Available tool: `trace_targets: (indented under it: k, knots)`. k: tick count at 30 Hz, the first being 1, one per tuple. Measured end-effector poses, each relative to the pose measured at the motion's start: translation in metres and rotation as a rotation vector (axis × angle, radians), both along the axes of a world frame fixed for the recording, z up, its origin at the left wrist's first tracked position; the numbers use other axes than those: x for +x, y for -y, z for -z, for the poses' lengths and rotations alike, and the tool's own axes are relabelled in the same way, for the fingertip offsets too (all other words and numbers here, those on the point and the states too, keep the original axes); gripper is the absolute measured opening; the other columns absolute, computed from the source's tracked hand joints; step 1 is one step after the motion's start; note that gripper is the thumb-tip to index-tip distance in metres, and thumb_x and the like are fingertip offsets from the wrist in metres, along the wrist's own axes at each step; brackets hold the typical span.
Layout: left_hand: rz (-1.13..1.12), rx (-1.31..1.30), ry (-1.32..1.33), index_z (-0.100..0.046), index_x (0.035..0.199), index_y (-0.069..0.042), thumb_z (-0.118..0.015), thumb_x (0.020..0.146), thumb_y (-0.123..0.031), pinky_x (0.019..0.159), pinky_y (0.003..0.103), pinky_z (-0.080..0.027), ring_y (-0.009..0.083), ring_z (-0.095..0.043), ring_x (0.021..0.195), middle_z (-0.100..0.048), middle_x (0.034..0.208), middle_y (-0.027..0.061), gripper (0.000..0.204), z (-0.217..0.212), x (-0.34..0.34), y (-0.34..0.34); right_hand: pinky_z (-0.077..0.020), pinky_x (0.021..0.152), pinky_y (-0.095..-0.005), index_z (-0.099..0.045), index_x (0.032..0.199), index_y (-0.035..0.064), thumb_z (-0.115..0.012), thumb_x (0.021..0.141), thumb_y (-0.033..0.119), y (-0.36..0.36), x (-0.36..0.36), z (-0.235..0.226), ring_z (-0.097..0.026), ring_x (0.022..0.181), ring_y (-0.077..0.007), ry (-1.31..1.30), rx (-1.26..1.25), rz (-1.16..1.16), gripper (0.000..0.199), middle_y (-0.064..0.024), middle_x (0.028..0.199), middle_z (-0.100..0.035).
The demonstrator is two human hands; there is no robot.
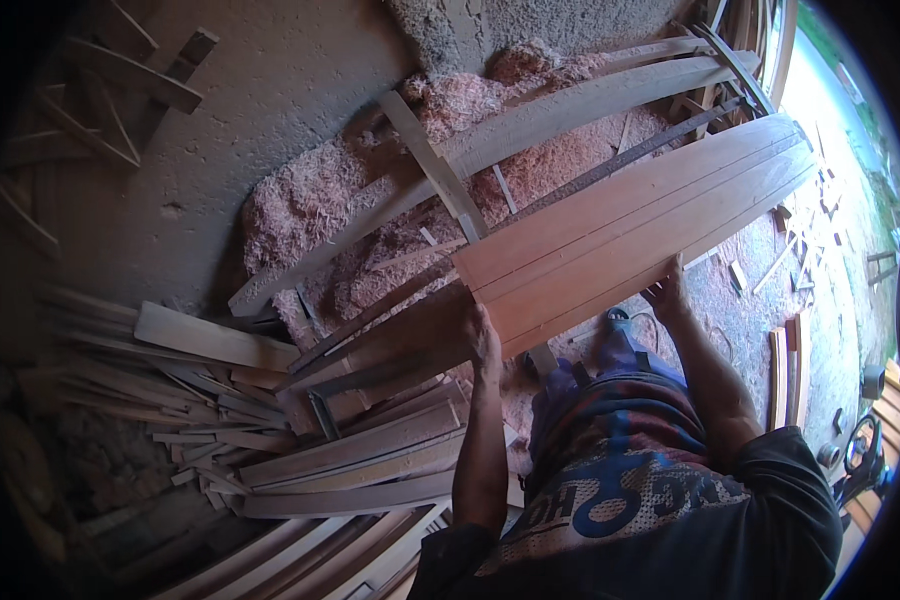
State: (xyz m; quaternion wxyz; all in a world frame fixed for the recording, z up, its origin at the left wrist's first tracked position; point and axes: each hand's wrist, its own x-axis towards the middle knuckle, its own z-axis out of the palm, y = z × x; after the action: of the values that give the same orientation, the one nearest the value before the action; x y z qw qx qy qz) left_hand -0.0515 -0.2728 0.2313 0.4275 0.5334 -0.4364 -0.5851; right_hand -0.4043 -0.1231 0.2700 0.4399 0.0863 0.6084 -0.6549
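A wide wooden board point(610, 232) with dark lines drawn along its length slants from the middle of the view toward the upper right. My left hand point(484, 335) grips its left end, fingers partly hidden behind the wood. Along the near edge, farther right, my right hand point(670, 290) holds the same board with its fingers at and under the edge. Below the board's left end lies a darker, shaded wooden surface point(400, 340); whether the two touch, I cannot tell.
Pinkish wood shavings point(310, 200) are heaped against the wall point(240, 90). A long curved plank point(540, 110) and a crossing slat point(425, 160) lie over them. Offcuts point(200, 390) are piled at left, stacked planks point(360, 450) at lower left. A tool with a black handle point(863, 450) stands at right.
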Motion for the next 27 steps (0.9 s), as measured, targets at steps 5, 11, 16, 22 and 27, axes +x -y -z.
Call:
trace_targets:
  k: [5,11,16,22,27]
  knots:
    - [-0.089,-0.046,0.044,-0.064,0.119,0.007,-0.053,0.104,-0.051,0.087,0.037,-0.051,0.0196,-0.062,0.098,-0.069,0.108,0.0106,0.061,-0.018,0.0,0.001,-0.0456,0.106,-0.0534,-0.03,0.157,0.0125,-0.047,0.092,0.078,0.009,0.003,0.001,-0.052,0.131,-0.0362,0.003,-0.038,-0.042,0.094,-0.0189,0.153,-0.041]
    - [-0.021,-0.122,0.258,-0.065,0.114,0.005,-0.049,0.108,-0.04,0.082,0.038,-0.053,0.0234,-0.066,0.093,-0.07,0.103,0.0157,0.048,0.003,0.021,0.006,-0.0472,0.105,-0.052,-0.028,0.157,0.0124,-0.05,0.093,0.074,0.03,-0.001,0.029,-0.054,0.13,-0.0356,0.072,0.007,0.094,0.091,-0.0181,0.155,-0.039]
    - [0.024,-0.193,0.315,-0.066,0.109,0.005,-0.051,0.107,-0.038,0.076,0.039,-0.052,0.0236,-0.067,0.085,-0.071,0.095,0.0169,0.046,-0.005,-0.003,0.007,-0.0451,0.109,-0.0449,-0.024,0.158,0.0075,-0.058,0.094,0.065,0.043,-0.049,0.079,-0.049,0.137,-0.0326,-0.161,0.077,0.563,0.093,-0.0179,0.157,-0.038]
    - [-0.021,-0.197,0.231,-0.066,0.107,0.004,-0.052,0.107,-0.039,0.079,0.039,-0.051,0.0219,-0.063,0.086,-0.069,0.094,0.0129,0.046,-0.006,-0.001,0.007,-0.0437,0.109,-0.0492,-0.022,0.16,0.0102,-0.051,0.094,0.069,0.053,-0.013,0.041,-0.046,0.138,-0.0344,-0.312,0.153,0.294,0.093,-0.0148,0.158,-0.038]
    - [-0.112,-0.251,0.183,-0.065,0.112,0.003,-0.052,0.107,-0.035,0.083,0.04,-0.05,0.0232,-0.062,0.09,-0.067,0.097,0.0138,0.04,-0.007,0.006,0.005,-0.0393,0.109,-0.0576,-0.019,0.162,0.0252,-0.035,0.088,0.089,0.015,-0.019,0.032,-0.041,0.142,-0.0347,-0.057,0.099,-0.202,0.099,-0.0082,0.163,-0.032]
